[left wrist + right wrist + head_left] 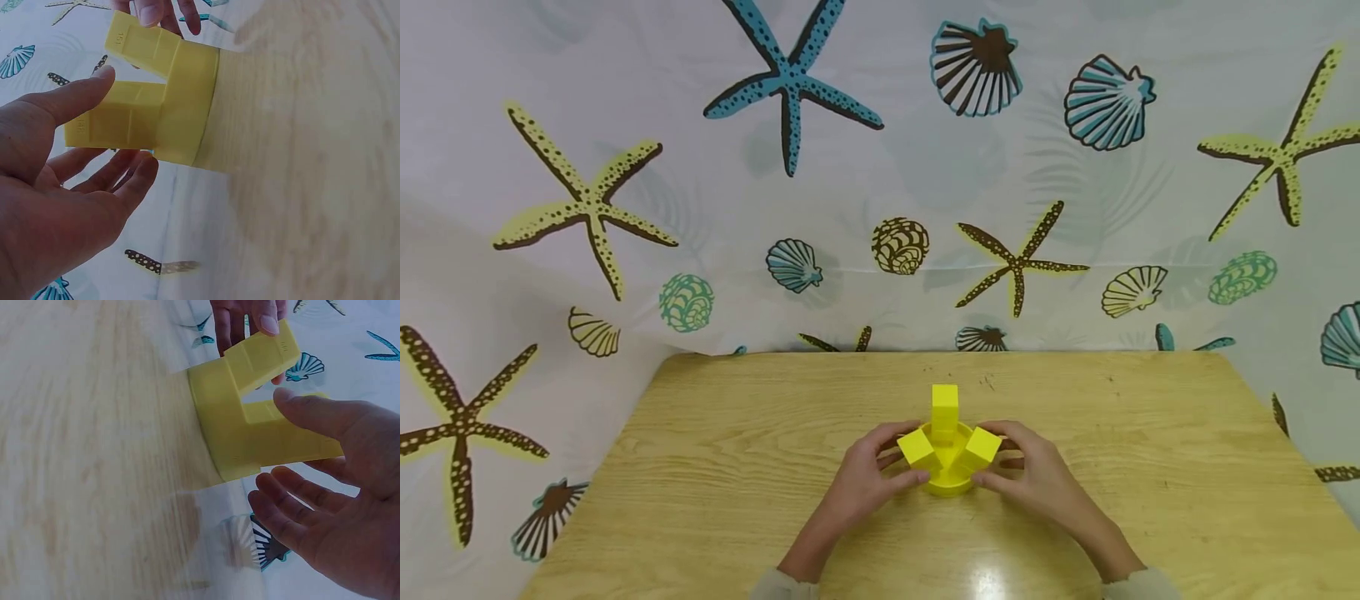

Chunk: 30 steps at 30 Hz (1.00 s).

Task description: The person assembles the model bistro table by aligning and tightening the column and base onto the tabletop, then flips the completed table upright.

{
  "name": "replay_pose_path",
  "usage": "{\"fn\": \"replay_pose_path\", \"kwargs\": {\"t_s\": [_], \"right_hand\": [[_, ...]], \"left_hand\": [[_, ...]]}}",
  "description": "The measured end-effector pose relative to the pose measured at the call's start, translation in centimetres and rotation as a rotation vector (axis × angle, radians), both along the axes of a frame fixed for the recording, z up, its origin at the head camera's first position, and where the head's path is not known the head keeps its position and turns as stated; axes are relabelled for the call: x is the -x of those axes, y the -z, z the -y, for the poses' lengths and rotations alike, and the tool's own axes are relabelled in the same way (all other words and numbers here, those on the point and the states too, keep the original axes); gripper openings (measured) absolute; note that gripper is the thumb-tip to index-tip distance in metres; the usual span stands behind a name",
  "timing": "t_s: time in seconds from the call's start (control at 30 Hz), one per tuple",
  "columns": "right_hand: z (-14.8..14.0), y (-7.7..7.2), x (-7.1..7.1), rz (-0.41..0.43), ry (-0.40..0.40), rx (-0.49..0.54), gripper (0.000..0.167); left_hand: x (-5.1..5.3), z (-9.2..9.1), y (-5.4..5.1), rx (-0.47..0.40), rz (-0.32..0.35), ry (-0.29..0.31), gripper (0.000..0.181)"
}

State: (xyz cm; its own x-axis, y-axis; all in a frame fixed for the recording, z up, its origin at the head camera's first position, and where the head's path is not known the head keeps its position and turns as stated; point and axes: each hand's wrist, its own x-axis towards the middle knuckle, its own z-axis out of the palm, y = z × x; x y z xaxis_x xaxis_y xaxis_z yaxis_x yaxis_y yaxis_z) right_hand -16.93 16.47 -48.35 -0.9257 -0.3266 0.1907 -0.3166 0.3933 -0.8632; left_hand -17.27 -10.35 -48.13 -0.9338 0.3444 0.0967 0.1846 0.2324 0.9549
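A round yellow base [949, 489] sits on the table, with three square-ended yellow blocks standing in a ring on it. My left hand [867, 477] holds the left block [916, 448] between thumb and fingers. On the other side, my right hand [1039, 468] has its thumb and fingers around the right block [982, 447]. Neither hand is at the back block [945, 406], which stands upright. In the left wrist view, raised digits mark the side of a block [134, 115]. Whether the blocks are fixed to the base cannot be seen.
The wooden table [737, 433] stretches out on both sides of the base. Behind it and along its sides hangs a white cloth [850, 192] printed with starfish and shells. Light glares off the table's front.
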Motion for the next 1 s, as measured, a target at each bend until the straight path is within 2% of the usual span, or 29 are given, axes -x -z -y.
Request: {"fn": "replay_pose_path", "kwargs": {"t_s": [0.17,0.37,0.5,0.67,0.8,1.0], "right_hand": [[0.2,0.3,0.2,0.023,-0.028,-0.032,0.067],[0.3,1.1,0.5,-0.003,-0.006,-0.089,0.065],[0.4,1.5,0.6,-0.019,-0.005,-0.089,0.061],[0.7,1.6,0.8,-0.044,0.007,-0.097,0.061],[0.7,1.4,0.6,-0.032,0.019,-0.102,0.060],[0.4,0.8,0.2,0.053,0.054,-0.060,0.056]], "left_hand": [[0.5,-0.2,0.6,0.044,-0.005,0.006,0.068],[0.6,-0.4,1.3,0.102,0.054,0.009,0.072],[0.6,-0.4,1.5,0.128,0.031,-0.013,0.070],[0.6,-0.5,1.5,0.164,-0.010,-0.026,0.067],[0.8,-0.5,1.5,0.168,-0.018,-0.027,0.066],[0.7,-0.4,0.7,0.109,0.040,-0.016,0.057]]}}
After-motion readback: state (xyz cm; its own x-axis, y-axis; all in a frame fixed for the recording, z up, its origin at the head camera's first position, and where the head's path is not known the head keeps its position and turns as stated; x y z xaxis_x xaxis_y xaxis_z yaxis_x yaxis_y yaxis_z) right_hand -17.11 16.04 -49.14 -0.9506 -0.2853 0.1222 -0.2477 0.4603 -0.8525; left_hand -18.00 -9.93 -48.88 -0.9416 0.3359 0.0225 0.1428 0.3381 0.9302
